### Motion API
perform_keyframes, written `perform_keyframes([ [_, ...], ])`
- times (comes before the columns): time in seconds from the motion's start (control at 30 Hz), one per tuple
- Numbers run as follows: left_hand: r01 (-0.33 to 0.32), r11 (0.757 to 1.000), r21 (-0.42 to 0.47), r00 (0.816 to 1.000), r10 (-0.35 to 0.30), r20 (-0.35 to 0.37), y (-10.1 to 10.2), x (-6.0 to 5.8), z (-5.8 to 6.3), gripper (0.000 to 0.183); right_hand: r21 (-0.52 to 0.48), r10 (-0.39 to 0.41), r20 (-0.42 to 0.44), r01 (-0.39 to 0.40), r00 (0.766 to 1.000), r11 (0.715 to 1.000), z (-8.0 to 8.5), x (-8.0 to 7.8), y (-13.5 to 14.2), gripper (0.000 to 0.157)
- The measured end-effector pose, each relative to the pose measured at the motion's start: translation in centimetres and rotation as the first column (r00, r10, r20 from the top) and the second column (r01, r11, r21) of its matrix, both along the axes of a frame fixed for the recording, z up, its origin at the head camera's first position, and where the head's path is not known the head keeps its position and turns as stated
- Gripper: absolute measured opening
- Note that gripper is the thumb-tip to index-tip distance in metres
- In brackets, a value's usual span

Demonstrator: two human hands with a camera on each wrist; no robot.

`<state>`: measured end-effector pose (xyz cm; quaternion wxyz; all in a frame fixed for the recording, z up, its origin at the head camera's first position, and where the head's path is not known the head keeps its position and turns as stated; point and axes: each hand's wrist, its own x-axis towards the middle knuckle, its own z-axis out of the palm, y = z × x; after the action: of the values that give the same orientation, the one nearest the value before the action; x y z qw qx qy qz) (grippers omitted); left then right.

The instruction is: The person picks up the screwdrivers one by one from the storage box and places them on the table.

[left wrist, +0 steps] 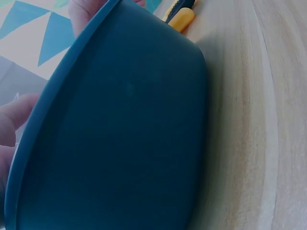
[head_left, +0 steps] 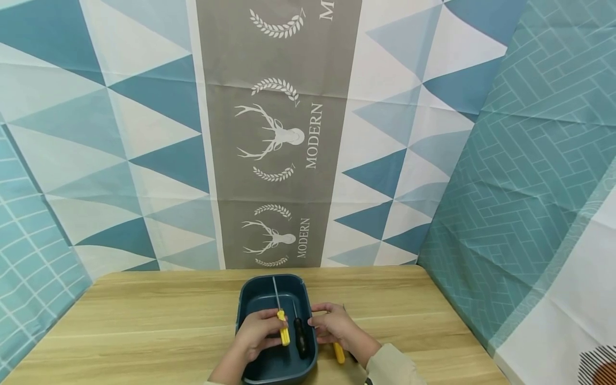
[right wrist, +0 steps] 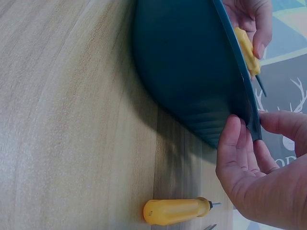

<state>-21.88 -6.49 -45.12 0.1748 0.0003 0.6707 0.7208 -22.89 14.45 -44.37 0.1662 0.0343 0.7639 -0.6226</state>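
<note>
A dark blue box (head_left: 244,302) sits on the wooden table, with a black-handled screwdriver (head_left: 300,339) lying inside it. My left hand (head_left: 255,332) reaches over the box's left side and holds a yellow-handled screwdriver (head_left: 284,332), its thin shaft directed toward the far end. In the right wrist view, that handle shows between finger and thumb. On the opposite side, my right hand (head_left: 337,324) pinches the box's rim, thumb on the inside and fingers against the outer wall (right wrist: 187,62). The left wrist view is mostly filled by the box's outer wall (left wrist: 129,115).
Right of the box, a second yellow-handled screwdriver (right wrist: 175,211) lies on the table (head_left: 159,326). Beside it is a black-and-yellow handle (left wrist: 177,8), mostly hidden in the head view. A patterned cloth (head_left: 269,176) hangs behind the table's far edge.
</note>
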Motion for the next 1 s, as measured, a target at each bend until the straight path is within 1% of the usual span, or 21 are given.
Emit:
perform_keyframes([
  [0.17, 0.015, 1.0, 0.022, 1.0, -0.015, -0.011, -0.5, 0.2, 0.0, 0.067, 0.004, 0.004, 0.003, -0.004, 1.0, 1.0, -0.1, 0.0, 0.0, 0.041],
  [0.37, 0.035, 0.999, 0.022, 0.999, -0.034, -0.016, -1.0, 0.2, 0.2, 0.066, -0.003, 0.011, 0.012, -0.011, 1.0, 1.0, 0.0, 0.0, 0.0, 0.042],
  [0.53, 0.03, 0.999, 0.018, 0.999, -0.029, -0.013, -1.1, 0.3, 0.2, 0.066, -0.003, 0.014, 0.009, -0.014, 1.0, 1.0, 0.1, 0.0, 0.0, 0.042],
  [0.8, 0.019, 1.0, 0.019, 1.0, -0.019, 0.005, -1.5, 0.4, 0.4, 0.068, -0.036, 0.029, 0.001, -0.029, 1.0, 0.999, 0.0, 0.1, 0.1, 0.045],
  [1.0, 0.056, 0.998, 0.028, 0.998, -0.055, -0.019, -1.9, 0.6, 0.7, 0.068, -0.038, 0.033, 0.003, -0.033, 0.999, 0.999, -0.1, 0.1, 0.2, 0.044],
])
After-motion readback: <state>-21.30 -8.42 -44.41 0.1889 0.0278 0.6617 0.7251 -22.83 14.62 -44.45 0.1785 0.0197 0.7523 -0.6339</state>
